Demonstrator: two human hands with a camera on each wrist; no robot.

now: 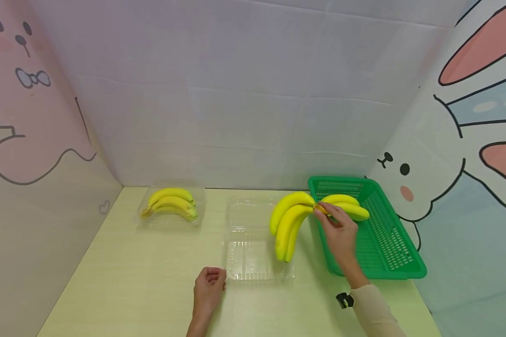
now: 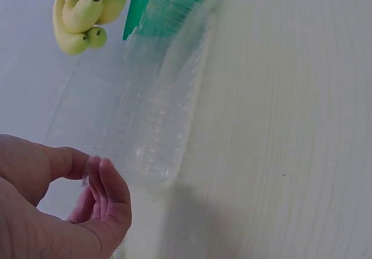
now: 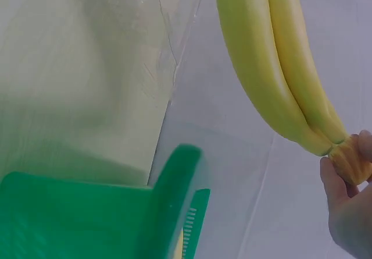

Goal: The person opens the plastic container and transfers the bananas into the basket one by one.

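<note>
My right hand [image 1: 341, 231] pinches the brown stem of a bunch of bananas [image 1: 288, 222], which hangs above the right side of an open clear plastic clamshell container [image 1: 249, 262]. In the right wrist view the thumb and fingers [image 3: 334, 183] grip that stem, with yellow bananas [image 3: 273, 67] extending up and left. My left hand [image 1: 209, 288] is at the container's near left corner. Its thumb and fingertips pinch the clear plastic edge in the left wrist view, where the container [image 2: 151, 113] stretches away from the hand [image 2: 70, 206].
At the right stands a green basket [image 1: 405, 267] with more bananas [image 1: 350, 208] at its far end. Another clear container [image 1: 200, 206] holding bananas [image 1: 170, 203] lies at the back left. Cloth walls [image 1: 253, 117] enclose the table [image 1: 152, 281] at the back and sides.
</note>
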